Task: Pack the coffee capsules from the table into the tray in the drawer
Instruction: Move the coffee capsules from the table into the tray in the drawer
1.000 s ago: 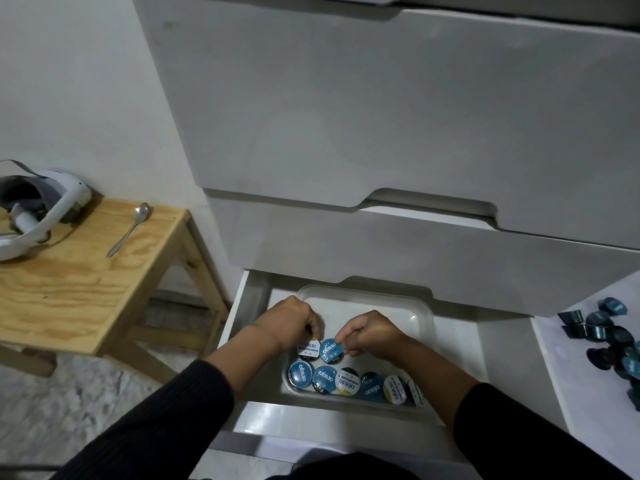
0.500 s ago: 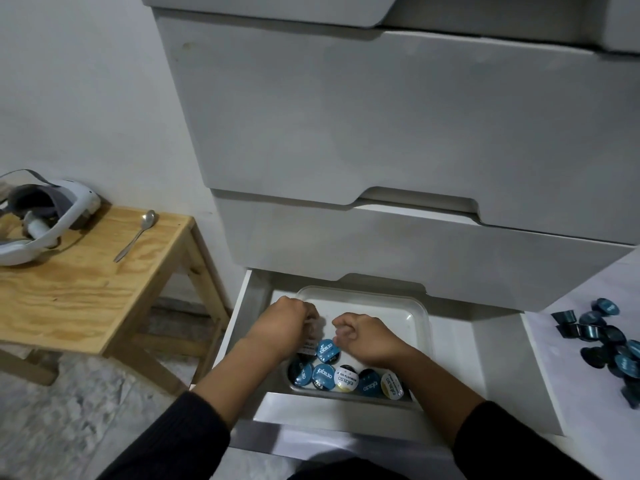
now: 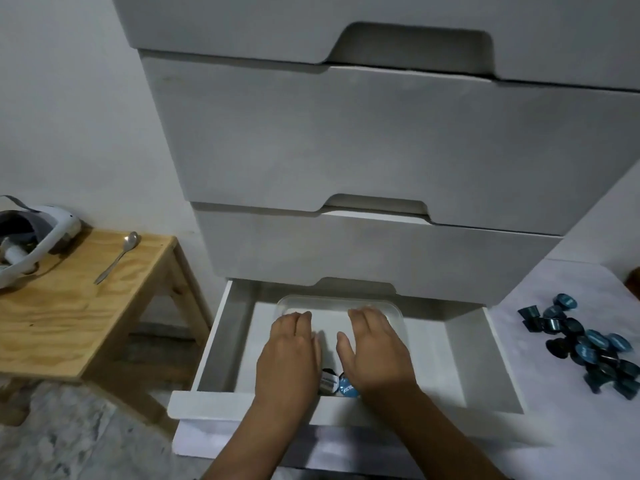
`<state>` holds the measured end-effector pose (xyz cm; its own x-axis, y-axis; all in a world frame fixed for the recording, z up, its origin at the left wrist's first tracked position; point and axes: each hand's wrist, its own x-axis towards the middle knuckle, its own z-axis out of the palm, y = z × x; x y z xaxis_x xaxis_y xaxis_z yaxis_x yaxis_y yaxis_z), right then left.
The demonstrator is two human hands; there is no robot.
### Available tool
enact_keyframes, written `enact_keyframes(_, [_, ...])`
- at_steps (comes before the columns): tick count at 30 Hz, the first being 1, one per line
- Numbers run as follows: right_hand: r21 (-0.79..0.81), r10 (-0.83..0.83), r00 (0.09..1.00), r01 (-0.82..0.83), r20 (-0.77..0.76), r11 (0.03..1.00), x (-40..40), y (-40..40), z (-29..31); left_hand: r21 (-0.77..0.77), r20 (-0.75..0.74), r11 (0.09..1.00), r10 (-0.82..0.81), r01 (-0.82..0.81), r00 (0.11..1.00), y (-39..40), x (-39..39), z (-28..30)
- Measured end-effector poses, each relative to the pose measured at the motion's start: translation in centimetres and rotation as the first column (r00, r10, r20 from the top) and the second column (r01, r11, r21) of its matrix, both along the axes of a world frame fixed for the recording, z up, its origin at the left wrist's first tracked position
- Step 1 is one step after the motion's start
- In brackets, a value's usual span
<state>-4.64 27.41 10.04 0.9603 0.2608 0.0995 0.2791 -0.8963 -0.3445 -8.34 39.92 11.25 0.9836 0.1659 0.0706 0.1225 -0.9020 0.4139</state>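
A person's left hand [image 3: 290,355] and right hand [image 3: 374,351] lay palm-down, side by side, fingers straight and holding nothing, above a clear plastic tray [image 3: 393,311] in the open bottom drawer [image 3: 478,368] of a white chest of drawers [image 3: 346,140]. Two coffee capsules [image 3: 337,382] showed in the tray between the wrists. A pile of blue capsules [image 3: 588,344] sat on the white table [image 3: 519,344] to the right. To the left, a wooden stool [image 3: 69,313] held a spoon [image 3: 117,256] and a headset [image 3: 31,237].
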Motion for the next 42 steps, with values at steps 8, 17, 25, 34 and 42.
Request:
enact_keyframes(8, [0.061, -0.109, 0.989, 0.103, 0.097, 0.993, -1.0, -7.2, 0.8, -0.055, 0.031, 0.994, -0.097, 0.099, 0.995, -6.6, -0.3, 2.0])
enact_keyframes(17, [0.087, -0.097, 0.942, 0.072, 0.321, 0.994, 0.6, -23.7, 0.6, -0.137, 0.231, 0.971, -0.162, 0.197, 0.959, -21.8, 2.1, 1.8])
enact_keyframes(25, [-0.144, -0.063, 0.968, 0.101, 0.244, 0.984, 1.3, -39.4, -2.7, -0.283, 0.077, 0.910, -0.292, 0.302, 0.953, -36.3, 2.6, -1.8])
enact_keyframes(34, [-0.037, -0.296, 0.950, 0.294, -0.101, 0.955, 3.3, -48.4, -7.1, -0.397, -0.123, 0.862, -0.391, 0.316, 0.912, -44.6, 6.0, -7.1])
enact_keyframes(42, [0.022, -0.197, 0.965, 0.203, -0.172, 0.979, 4.5, -49.9, -8.5, -0.378, -0.153, 0.890, -0.332, 0.255, 0.931, -47.8, 8.1, -10.7])
